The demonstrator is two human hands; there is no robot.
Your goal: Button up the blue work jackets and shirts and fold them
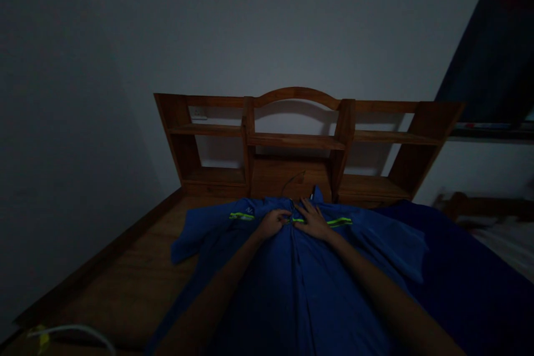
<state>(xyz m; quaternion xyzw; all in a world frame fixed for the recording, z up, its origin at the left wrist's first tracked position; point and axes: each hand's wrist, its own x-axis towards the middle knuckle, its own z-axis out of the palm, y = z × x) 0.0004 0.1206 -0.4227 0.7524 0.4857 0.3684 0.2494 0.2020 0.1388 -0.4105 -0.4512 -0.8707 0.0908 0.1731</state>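
Observation:
A blue short-sleeved shirt (267,278) with yellow-green stripes across the chest lies spread out, its front opening running down the middle. My left hand (273,223) is at the upper part of that opening, fingers curled and closed on the cloth edge. Just to the right, my right hand (312,220) lies flat on the shirt with its fingers spread, near the collar. From the collar a thin dark curved wire (293,178), which looks like a hanger hook, sticks up. Dim light hides the fine detail at the fingertips.
The shirt lies on a wooden bed board (137,267). Behind it stands a wooden headboard with shelves (296,142) against the wall. Dark blue cloth (459,272) covers the right side. A white cable (79,327) is at the lower left.

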